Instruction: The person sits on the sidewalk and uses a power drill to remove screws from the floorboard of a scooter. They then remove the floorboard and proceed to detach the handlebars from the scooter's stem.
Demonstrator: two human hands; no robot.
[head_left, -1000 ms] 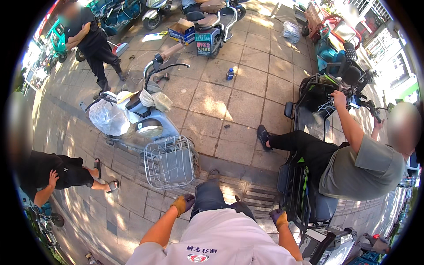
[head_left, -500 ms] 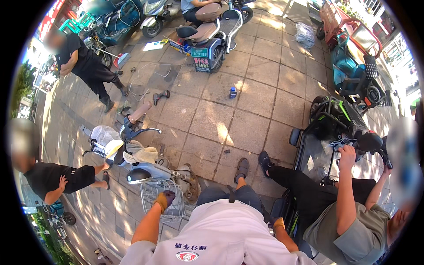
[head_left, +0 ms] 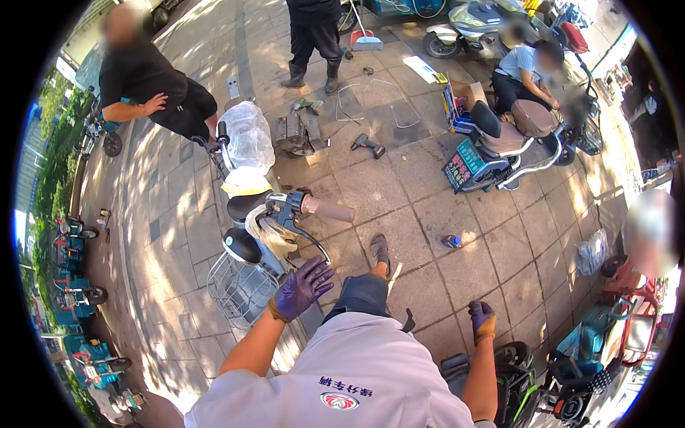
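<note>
My left hand (head_left: 303, 289), in a purple glove with a brownish cuff, is open with fingers spread. It hovers close to the brake lever (head_left: 314, 242) of an electric scooter, apart from the pinkish-brown handlebar grip (head_left: 330, 209). Below the handlebar hangs a pale cloth (head_left: 275, 235), and a wire basket (head_left: 239, 289) is fixed at the scooter's front. On my other side, my right hand (head_left: 482, 319), in a purple and yellow glove, is raised with its fingers curled and nothing visible in them.
A cordless drill (head_left: 367, 146) and a blue bottle (head_left: 451, 241) rest on the paving. Beyond the scooter stands a person in black (head_left: 153, 85). A parked scooter (head_left: 492, 143) stands ahead right; a black vehicle (head_left: 517, 385) is beside my right arm.
My view has swung left. My left hand has left the basket's rim and opened near the brake lever. My right hand has come forward from my side.
</note>
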